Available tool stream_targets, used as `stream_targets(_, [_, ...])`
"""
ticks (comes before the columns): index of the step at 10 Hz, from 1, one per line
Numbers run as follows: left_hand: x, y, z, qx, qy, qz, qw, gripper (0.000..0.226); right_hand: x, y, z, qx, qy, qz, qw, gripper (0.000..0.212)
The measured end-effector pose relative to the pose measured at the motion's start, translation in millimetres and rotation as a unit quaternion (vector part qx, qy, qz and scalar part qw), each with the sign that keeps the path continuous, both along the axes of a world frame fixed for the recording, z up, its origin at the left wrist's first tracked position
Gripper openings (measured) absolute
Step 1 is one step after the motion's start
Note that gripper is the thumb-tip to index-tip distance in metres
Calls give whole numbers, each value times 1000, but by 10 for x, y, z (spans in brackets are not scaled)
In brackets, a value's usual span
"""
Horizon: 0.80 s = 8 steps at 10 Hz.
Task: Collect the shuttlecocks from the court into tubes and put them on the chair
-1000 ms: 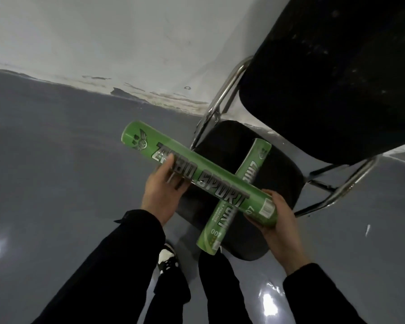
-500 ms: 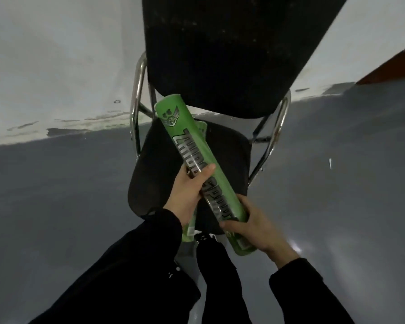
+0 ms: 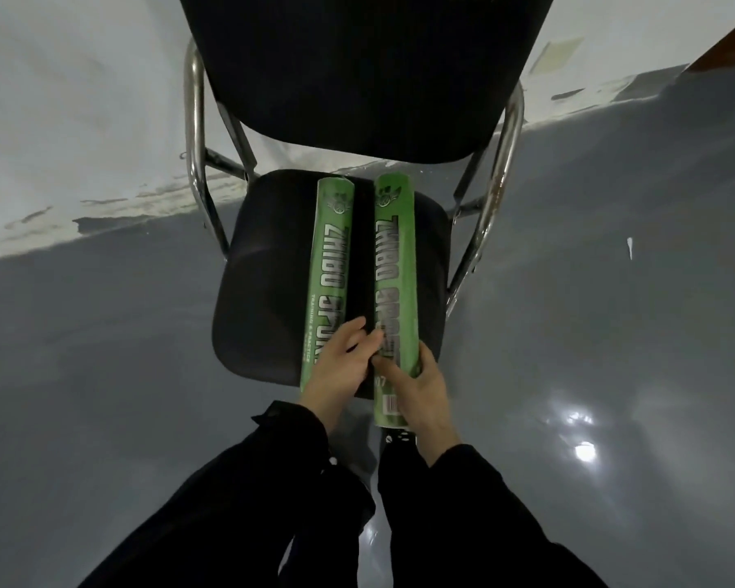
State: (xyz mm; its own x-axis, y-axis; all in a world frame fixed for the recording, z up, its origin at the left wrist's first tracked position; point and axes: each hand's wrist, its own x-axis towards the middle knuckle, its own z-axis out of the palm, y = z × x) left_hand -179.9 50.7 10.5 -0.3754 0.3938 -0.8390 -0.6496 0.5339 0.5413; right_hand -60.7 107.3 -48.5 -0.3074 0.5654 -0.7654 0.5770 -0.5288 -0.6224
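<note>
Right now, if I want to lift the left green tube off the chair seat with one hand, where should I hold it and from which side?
Probably grip the left tube around its bare middle, coming from above and from its left side. It lies flat on the chair seat, the right tube runs alongside, and the left hand covers its near end.

Two green tubes (grey lettering) on black chair, grey floor.

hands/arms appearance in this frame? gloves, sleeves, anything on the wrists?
No gloves: the left hand and right hand are bare. Both arms wear long black sleeves ending at the wrists. No watch, ring or markings visible.
</note>
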Motion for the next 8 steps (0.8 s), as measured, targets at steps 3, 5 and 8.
stream_targets(3, [-267,-106,-134,-35,22,42,998,40,-359,-66,-392,37,-90,66,993,84])
stream_targets(5, [-268,-170,-108,-45,23,49,998,27,-413,-78,-333,70,-151,112,980,98])
stream_targets(8, [-390,-324,203,9,92,120,988,10,-559,-94,219,158,-67,123,977,43])
